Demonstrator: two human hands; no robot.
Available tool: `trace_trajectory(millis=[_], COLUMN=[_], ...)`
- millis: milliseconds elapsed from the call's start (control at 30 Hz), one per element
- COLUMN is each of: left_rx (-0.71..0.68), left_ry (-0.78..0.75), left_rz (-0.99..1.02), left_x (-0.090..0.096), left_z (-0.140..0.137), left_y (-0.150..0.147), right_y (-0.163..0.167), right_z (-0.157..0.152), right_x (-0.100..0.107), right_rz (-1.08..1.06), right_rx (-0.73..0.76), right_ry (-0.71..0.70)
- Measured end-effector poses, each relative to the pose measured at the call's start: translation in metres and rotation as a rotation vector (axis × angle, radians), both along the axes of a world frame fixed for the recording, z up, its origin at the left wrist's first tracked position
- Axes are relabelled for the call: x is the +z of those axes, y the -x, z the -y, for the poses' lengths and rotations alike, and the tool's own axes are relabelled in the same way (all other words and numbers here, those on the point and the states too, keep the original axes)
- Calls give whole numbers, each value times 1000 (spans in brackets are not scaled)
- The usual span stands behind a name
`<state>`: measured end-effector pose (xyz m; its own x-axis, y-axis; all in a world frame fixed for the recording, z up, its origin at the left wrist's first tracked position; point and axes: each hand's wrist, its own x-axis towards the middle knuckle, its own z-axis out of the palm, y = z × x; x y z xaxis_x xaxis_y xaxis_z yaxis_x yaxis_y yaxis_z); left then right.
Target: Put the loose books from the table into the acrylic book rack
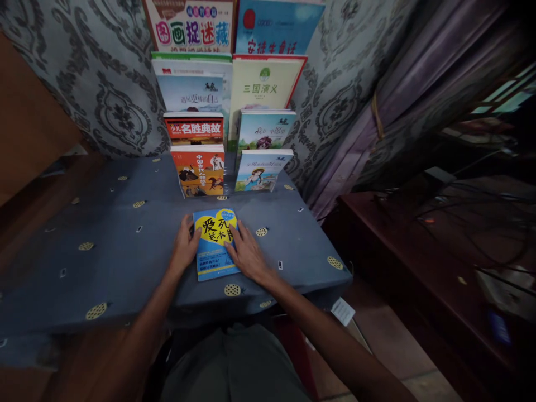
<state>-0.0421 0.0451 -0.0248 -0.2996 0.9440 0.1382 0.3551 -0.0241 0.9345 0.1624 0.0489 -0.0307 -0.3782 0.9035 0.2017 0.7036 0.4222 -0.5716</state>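
Note:
A blue paperback book (215, 262) with a yellow heart on its cover lies face up near the front of the table. Along its left edge, my left hand (185, 243) grips it, the thumb on the cover and the other fingers at the side. My right hand (248, 250) holds the opposite edge, with its thumb and a finger over part of the heart. Whether any fingertips reach under the book is hidden. Just beyond it stands a tiered display of books, with an orange book (201, 173) and a pale blue book (260, 173) lowest.
A grey-blue cloth with yellow pineapples covers the table (138, 245). Patterned curtain (117, 106) hangs behind the books, and a purple curtain (355, 151) to the right. A dark red cabinet (402, 268) stands right of the table, with cables on it.

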Motion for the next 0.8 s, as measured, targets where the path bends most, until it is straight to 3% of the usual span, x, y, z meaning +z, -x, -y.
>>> trace_trajectory(millis=[167,300,567,800], left_rx=[177,259,74,-20], left_ry=[36,133,55,-118], left_rz=[575,834,921,893], left_x=[4,8,39,54], left_z=[-11,-18,-34,-47], left_y=[-14,-26,-35,-36], right_y=[-1,-3,-1,4], right_z=[1,1,-14,-41], right_x=[-3,-1,-4,21], right_rz=[-67,-116,-486,-816], right_rx=[-33,-15,-123,-80], right_ry=[35,71,88,153])
